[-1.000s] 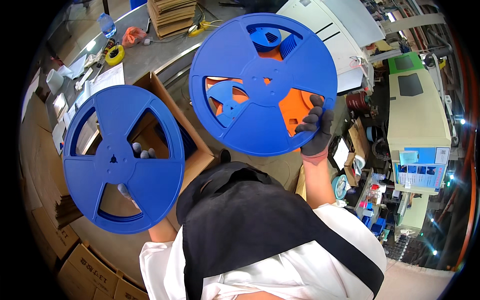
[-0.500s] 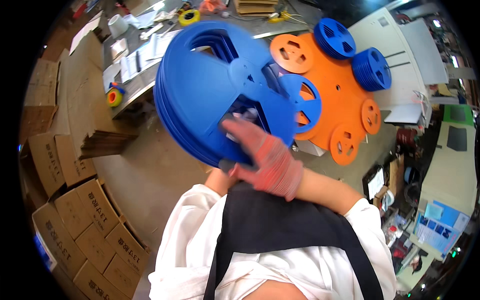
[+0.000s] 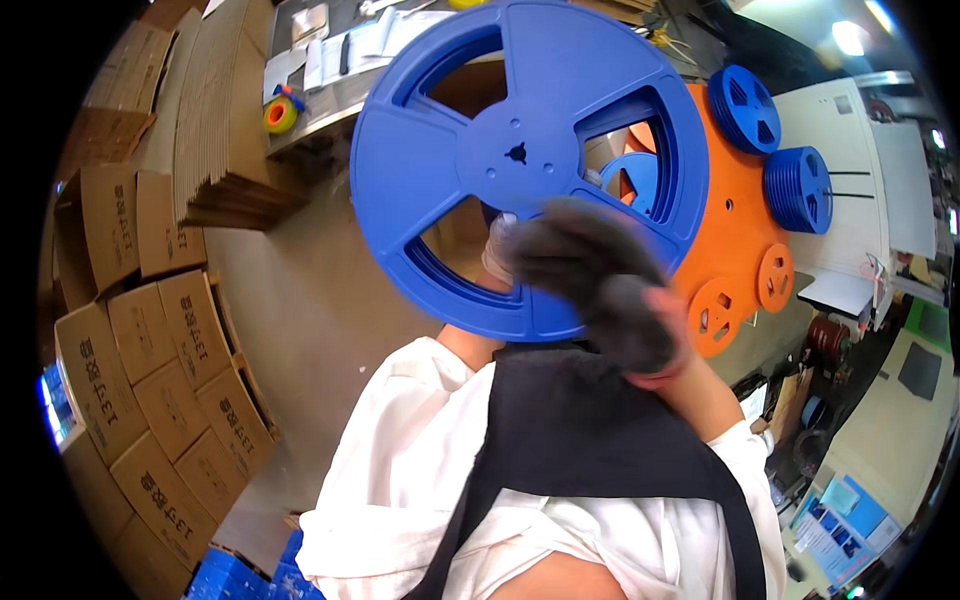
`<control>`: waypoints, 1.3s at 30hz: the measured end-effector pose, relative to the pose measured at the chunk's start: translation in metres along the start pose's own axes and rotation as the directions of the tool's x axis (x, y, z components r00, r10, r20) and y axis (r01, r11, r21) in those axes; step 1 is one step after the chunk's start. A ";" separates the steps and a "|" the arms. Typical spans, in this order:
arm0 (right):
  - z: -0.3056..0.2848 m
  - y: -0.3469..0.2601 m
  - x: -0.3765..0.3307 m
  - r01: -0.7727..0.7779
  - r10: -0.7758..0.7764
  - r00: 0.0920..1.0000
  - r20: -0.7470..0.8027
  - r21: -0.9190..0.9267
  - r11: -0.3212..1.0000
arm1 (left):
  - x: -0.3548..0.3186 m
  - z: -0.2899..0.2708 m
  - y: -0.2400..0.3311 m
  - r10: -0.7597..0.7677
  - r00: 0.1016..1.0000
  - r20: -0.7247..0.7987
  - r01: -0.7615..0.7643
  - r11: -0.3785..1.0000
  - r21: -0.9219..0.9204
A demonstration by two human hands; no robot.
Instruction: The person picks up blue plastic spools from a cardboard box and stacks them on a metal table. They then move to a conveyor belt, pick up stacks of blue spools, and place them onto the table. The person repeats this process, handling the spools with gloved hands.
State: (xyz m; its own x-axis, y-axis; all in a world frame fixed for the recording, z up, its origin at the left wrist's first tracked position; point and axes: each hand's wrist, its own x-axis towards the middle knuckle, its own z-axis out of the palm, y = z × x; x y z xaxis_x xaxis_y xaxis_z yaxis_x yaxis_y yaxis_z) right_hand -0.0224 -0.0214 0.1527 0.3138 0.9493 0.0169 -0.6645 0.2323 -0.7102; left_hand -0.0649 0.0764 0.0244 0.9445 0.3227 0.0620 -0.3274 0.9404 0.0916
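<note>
A stack of large blue plastic reels [image 3: 515,155] is held up in front of me, its flat face turned toward me. My left hand [image 3: 497,248], gloved, grips the stack from behind and below; only part of it shows through the lower cutout, and the rest is hidden by the reels. Over the lower right of the top reel is my right hand [image 3: 605,280], in a red glove with a dark grey palm. Its palm side shows, and the fingers are stretched toward the left, smeared by motion, with nothing seen in them.
An orange round table [image 3: 715,215] at the right carries stacked blue reels [image 3: 745,110] and smaller orange discs [image 3: 714,317]. Flattened cardboard [image 3: 225,130] leans by a metal workbench [image 3: 345,100] with tape rolls [image 3: 280,115]. Cardboard boxes [image 3: 150,335] are piled at the left.
The reel stack has turned to face me more squarely and shifted right in the picture. My right hand has come out of the cutout and rolled over, palm side now showing.
</note>
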 end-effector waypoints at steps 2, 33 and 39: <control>-0.026 -0.022 -0.018 0.225 -0.233 0.971 -0.049 -0.135 0.965 | 0.002 -0.009 0.007 0.018 1.000 0.006 -0.018 0.999 -0.027; -0.266 0.131 -0.088 -0.354 0.362 0.212 -0.908 0.274 0.894 | -0.022 -0.620 0.030 0.164 0.469 -0.868 0.740 0.463 0.487; -0.280 0.131 -0.075 -0.327 0.320 0.136 -0.938 0.262 0.908 | 0.061 -0.552 0.030 0.086 0.157 -0.984 0.955 0.240 0.173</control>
State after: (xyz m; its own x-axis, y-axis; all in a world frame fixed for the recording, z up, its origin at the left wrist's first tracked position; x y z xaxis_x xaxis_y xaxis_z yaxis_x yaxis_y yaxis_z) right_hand 0.0569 -0.1211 -0.1388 0.4661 0.0054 -0.8847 -0.8837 -0.0443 -0.4659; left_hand -0.0016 0.1829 -0.5176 0.1481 0.2368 -0.9602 0.8184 0.5158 0.2534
